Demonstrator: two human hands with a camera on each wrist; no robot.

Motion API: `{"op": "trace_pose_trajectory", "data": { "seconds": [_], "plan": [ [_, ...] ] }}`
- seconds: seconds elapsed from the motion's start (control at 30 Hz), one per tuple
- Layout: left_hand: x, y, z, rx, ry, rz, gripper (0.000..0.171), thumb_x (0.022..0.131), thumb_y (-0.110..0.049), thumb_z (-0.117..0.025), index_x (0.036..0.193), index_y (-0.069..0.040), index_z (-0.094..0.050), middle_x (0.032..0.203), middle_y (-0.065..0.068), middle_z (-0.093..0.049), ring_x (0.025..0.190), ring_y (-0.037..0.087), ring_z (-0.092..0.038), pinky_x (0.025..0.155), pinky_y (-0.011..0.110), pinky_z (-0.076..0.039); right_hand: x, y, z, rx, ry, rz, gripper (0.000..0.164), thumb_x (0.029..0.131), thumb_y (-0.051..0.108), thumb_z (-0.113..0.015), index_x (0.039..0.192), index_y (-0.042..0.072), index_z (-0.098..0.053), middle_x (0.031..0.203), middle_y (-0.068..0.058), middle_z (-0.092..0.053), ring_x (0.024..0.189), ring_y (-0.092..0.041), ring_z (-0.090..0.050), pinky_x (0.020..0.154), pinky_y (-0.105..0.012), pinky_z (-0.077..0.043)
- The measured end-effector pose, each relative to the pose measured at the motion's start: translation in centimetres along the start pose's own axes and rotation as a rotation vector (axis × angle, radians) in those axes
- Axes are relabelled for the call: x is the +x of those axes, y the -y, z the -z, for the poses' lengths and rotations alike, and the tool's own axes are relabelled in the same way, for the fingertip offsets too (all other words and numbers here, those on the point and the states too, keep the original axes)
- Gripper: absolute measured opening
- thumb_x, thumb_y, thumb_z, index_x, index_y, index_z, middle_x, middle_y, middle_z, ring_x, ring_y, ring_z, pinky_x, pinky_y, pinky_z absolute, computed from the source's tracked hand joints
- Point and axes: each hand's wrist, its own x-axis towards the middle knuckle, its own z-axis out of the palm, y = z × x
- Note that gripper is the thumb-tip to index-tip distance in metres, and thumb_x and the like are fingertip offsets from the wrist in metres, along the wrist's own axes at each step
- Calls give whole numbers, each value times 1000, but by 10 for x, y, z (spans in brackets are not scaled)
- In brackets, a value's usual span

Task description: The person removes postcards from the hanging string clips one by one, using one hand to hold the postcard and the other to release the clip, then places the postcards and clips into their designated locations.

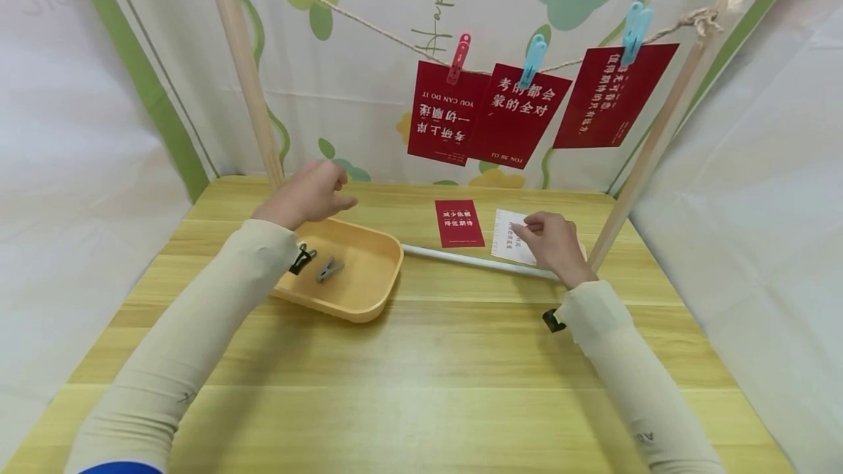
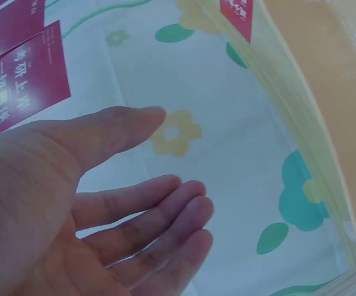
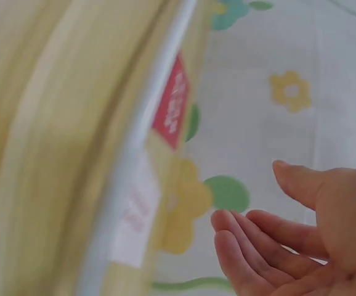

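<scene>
My left hand (image 1: pixel 309 192) is over the far left rim of the yellow tray (image 1: pixel 358 295), its relaxed fingers holding nothing. In the left wrist view, thumb and fingers stand apart. A grey clothespin (image 1: pixel 329 269) lies in the tray. My right hand (image 1: pixel 555 246) is over a white card (image 1: pixel 508 236) and hides part of it; the right wrist view shows the loosely bent fingers with nothing between them. Left of the white card lies a red card (image 1: pixel 459 229). Three red cards hang from a string: one by a pink clothespin (image 1: pixel 459 58), two by blue clothespins (image 1: pixel 533 61).
Wooden posts stand at left (image 1: pixel 244 64) and right (image 1: pixel 658 134), with the twine (image 1: pixel 342 13) tied between them. A white rod (image 1: pixel 474 260) runs low across the table (image 1: pixel 421 386). Behind hangs a flowered cloth (image 1: pixel 382 64).
</scene>
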Motion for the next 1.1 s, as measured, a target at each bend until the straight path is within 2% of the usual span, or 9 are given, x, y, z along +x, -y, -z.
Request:
{"op": "trace_pose_trajectory", "data": {
  "seconds": [0.13, 0.47, 0.8, 1.1],
  "plan": [
    [0, -3, 6, -9, -17, 17, 51, 102, -19, -69, 138, 14, -57, 141, 33, -61, 133, 48, -58, 112, 59, -50, -4, 16, 4, 38, -1, 52, 56, 106, 44, -63, 139, 0, -65, 131, -22, -72, 118, -37, -71, 99, -53, -59],
    [-1, -10, 15, 9, -75, -10, 44, 101, -18, -70, 132, 12, -60, 135, 31, -64, 129, 45, -61, 111, 55, -51, -14, 49, 11, 101, -5, 150, 55, 104, 44, -67, 140, 4, -65, 134, -17, -72, 121, -33, -72, 98, -51, -60],
    [-3, -21, 26, -34, -204, -52, 39, 100, -14, -68, 130, 10, -63, 132, 28, -67, 125, 41, -63, 110, 53, -51, -23, 80, 18, 138, -33, 216, 53, 103, 42, -69, 140, 4, -66, 133, -17, -72, 119, -34, -73, 99, -50, -61],
    [-4, -38, 34, -28, -375, -177, 33, 99, -14, -71, 125, 7, -66, 127, 24, -71, 119, 38, -66, 107, 52, -52, -22, 97, 21, 154, -59, 271, 48, 102, 36, -71, 138, 3, -67, 132, -17, -73, 118, -34, -74, 101, -50, -60]
  ]
}}
